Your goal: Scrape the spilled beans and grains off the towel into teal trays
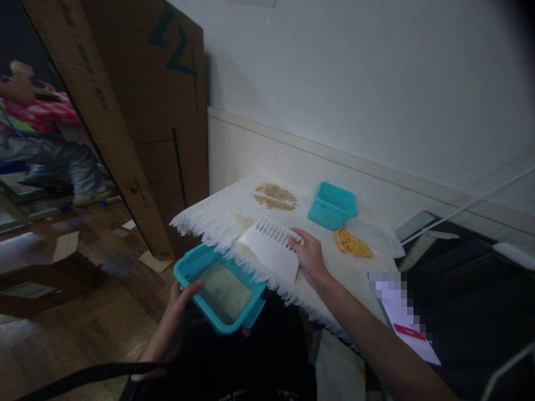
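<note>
My left hand (175, 320) grips the near left rim of a teal plastic bin (244, 317) that holds white rice grains (221, 289). The bin sits just below the fringed front edge of a white cloth-covered table (200, 214). My right hand (309, 256) holds a white flat scraper with a slotted top (270, 248), tilted on the table edge above the bin. A thin line of rice lies on the cloth beside the scraper.
Farther back on the cloth lie a pile of brown grains (275, 196), a second teal bin (333, 205), yellow pieces (353, 244) and a clear lid (376, 236). A tall cardboard box (137, 111) leans at left. Another person (45, 133) sits at far left. Papers (407, 328) lie at right.
</note>
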The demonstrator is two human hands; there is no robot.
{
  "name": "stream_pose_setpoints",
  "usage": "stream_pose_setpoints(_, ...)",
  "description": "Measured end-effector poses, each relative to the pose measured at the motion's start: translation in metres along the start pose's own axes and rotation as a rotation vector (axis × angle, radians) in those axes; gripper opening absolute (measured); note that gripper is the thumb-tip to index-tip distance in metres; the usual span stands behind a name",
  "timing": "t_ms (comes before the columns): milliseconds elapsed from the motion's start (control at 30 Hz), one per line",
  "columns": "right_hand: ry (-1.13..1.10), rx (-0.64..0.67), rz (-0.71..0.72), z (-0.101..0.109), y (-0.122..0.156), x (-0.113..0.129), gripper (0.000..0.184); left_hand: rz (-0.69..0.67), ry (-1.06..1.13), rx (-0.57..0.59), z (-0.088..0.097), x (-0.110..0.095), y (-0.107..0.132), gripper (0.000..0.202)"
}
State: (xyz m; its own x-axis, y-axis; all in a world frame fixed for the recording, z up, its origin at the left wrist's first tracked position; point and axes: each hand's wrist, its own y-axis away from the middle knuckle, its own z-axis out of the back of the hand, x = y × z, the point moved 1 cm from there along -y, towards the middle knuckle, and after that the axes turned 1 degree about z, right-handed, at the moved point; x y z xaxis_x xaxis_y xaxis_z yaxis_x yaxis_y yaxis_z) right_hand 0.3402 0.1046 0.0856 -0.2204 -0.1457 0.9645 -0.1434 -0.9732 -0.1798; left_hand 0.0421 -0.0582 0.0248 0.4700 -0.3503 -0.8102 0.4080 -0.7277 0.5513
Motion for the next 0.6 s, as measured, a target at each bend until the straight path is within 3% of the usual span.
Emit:
stream_pose_setpoints(167, -0.029, 0.132, 0.015, -0.006, 0.022, 0.010, 0.045, -0.021, 0.018, -0.036, 0.004, 0.005, -0.011, 0.075)
stream_pose_setpoints(267, -0.066, 0.035, 0.023, 0.008, 0.008, 0.012, 0.055, -0.021, 0.017, -0.014, 0.006, 0.007, -0.013, 0.076)
stream_pose_setpoints(433, -0.006, -0.226, 0.059, 0.051, -0.033, 0.003, 0.066, -0.020, -0.002, -0.030, 0.005, 0.008, -0.009, 0.076)
stream_pose_setpoints(500, 0.028, -0.267, 0.052, 0.061, -0.038, -0.003, 0.066, -0.026, -0.008, -0.050, 0.004, 0.007, -0.006, 0.074)
stream_pose_setpoints(600, 0.027, -0.246, 0.026, 0.060, -0.034, -0.011, 0.064, -0.026, -0.027, -0.076, 0.002, 0.006, -0.003, 0.075)
